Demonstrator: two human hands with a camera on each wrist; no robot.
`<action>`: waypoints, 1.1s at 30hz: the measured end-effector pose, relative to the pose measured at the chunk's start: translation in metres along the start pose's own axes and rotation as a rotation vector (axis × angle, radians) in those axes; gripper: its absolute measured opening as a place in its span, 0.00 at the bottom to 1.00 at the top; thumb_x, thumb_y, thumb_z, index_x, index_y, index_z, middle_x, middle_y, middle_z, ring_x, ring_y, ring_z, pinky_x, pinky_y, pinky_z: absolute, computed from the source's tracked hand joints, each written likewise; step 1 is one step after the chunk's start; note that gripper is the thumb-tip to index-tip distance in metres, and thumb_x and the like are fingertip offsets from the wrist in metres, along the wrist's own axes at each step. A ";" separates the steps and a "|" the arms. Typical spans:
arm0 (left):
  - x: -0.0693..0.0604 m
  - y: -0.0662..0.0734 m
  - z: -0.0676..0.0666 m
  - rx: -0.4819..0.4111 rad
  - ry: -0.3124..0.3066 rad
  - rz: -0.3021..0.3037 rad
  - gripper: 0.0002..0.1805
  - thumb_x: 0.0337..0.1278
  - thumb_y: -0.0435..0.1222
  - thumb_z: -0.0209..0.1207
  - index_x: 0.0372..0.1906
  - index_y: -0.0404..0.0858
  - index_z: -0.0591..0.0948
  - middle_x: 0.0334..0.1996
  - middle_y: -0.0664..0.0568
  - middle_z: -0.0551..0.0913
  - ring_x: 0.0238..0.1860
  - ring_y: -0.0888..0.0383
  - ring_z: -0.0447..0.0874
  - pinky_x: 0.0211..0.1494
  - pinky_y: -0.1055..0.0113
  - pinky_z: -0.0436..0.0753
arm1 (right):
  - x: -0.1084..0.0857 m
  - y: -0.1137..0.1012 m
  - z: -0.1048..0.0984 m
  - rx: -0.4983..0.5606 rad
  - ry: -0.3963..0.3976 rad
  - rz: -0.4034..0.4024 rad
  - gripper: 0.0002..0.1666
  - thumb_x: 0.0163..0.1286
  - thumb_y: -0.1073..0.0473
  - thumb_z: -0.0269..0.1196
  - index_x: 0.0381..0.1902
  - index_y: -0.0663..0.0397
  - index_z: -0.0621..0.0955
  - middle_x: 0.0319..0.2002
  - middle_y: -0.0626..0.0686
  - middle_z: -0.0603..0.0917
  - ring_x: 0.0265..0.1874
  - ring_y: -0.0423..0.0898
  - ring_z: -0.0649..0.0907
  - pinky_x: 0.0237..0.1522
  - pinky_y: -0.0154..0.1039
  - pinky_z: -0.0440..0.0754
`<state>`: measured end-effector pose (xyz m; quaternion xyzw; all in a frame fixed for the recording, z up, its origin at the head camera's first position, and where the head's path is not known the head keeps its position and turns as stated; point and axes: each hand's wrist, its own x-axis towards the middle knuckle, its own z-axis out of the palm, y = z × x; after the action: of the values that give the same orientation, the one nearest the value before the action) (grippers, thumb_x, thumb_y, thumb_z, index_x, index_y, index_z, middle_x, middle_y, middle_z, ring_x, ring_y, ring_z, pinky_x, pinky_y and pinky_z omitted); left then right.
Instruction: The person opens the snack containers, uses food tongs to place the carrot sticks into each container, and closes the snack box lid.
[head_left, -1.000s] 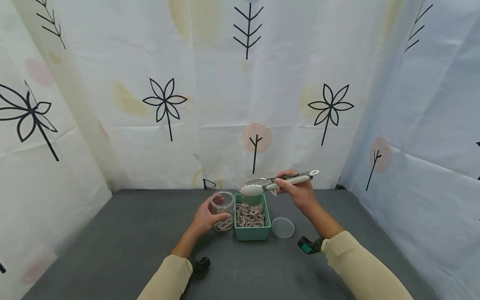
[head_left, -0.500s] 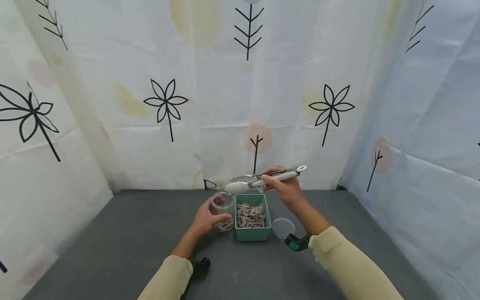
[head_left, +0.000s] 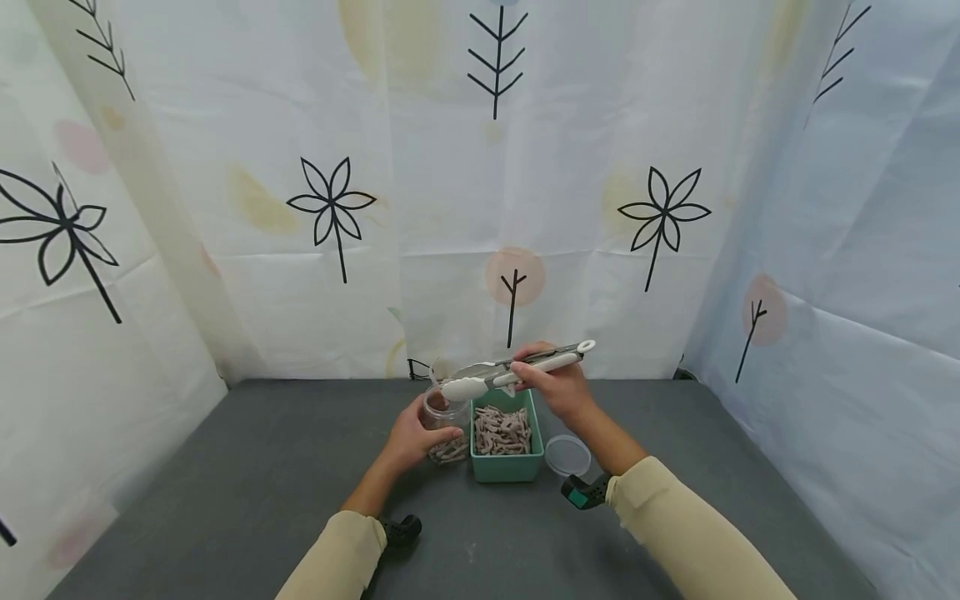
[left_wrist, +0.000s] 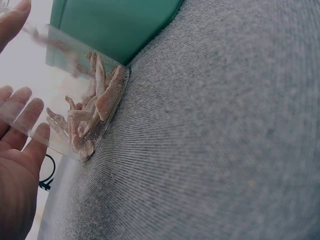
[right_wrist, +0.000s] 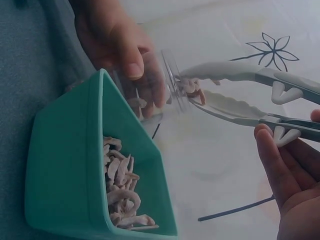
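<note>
Left hand [head_left: 408, 432] wrapped around the clear jar [head_left: 452, 415], thumb on one side, fingers on the other; right hand [head_left: 557, 387] pinching the tongs [head_left: 501, 379] between thumb and fingers. And here's the cargo: a clump of pale strips [right_wrist: 194, 90] between the tong tips, right at the jar's mouth! One strip pokes out past the tips; it could snag the rim and drop outside if the tongs open too soon. A knock on the rim might tip the jar, should the left grip slacken.

The count: two hands, one jar, one pair of tongs. Close beside the jar, one green bin [head_left: 506, 471]; beyond it, one round lid [head_left: 567, 456] flat on the one table [head_left: 262, 483]. Strips lie in jar and bin alike, too heaped to number.
</note>
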<state>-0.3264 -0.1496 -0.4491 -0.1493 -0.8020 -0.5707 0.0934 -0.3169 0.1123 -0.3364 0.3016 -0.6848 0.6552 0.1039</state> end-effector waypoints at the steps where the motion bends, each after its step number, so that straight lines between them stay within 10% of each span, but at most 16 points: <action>1: 0.000 0.000 0.000 0.000 0.000 -0.004 0.37 0.46 0.37 0.75 0.63 0.33 0.72 0.51 0.43 0.79 0.51 0.48 0.79 0.50 0.52 0.79 | 0.001 0.004 -0.001 -0.001 0.003 -0.004 0.12 0.66 0.73 0.62 0.44 0.79 0.78 0.39 0.64 0.81 0.32 0.47 0.86 0.34 0.47 0.84; 21: 0.003 -0.005 0.001 -0.027 -0.009 0.022 0.39 0.46 0.35 0.74 0.66 0.34 0.71 0.59 0.39 0.77 0.59 0.47 0.75 0.58 0.49 0.73 | -0.005 0.003 -0.029 -0.040 0.086 -0.066 0.14 0.66 0.73 0.63 0.45 0.81 0.76 0.40 0.75 0.78 0.33 0.41 0.85 0.34 0.41 0.84; 33: 0.002 -0.007 0.002 -0.010 -0.010 0.025 0.39 0.46 0.36 0.74 0.65 0.36 0.71 0.60 0.40 0.77 0.58 0.47 0.76 0.57 0.49 0.74 | -0.021 0.014 -0.057 -0.100 -0.001 0.004 0.15 0.66 0.72 0.63 0.47 0.79 0.76 0.45 0.73 0.76 0.36 0.42 0.84 0.38 0.37 0.83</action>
<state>-0.3308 -0.1494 -0.4552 -0.1627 -0.7977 -0.5726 0.0961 -0.3222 0.1718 -0.3521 0.2951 -0.7174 0.6201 0.1174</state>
